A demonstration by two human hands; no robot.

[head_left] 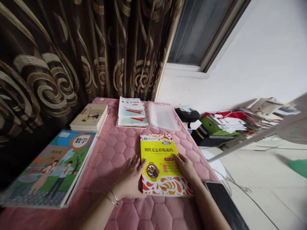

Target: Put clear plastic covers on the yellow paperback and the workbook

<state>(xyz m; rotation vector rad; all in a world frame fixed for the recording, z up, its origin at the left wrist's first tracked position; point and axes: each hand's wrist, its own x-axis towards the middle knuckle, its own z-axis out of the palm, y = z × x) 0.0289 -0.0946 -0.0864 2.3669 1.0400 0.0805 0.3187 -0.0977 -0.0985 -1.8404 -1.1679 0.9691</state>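
A yellow paperback book point(159, 166) with red and white swirls along its top and bottom lies face up on the pink quilted cover point(112, 150). My left hand point(131, 177), a bracelet at its wrist, rests against the book's left edge with fingers stretched out. On the opposite side my right hand point(187, 166) touches the right edge, its thumb on the front and its other fingers hidden from view. Beyond the book lie a few white and pale blue booklets point(131, 110) and a stack of clear plastic book covers point(163, 116).
Stacked at the left are a blue-green maths textbook point(55, 169) and smaller tan books point(90, 116). A patterned curtain point(115, 48) hangs behind. To the right are a black case point(187, 114), piled papers point(227, 123), a slanting pole point(249, 139) and cables on the tiled floor.
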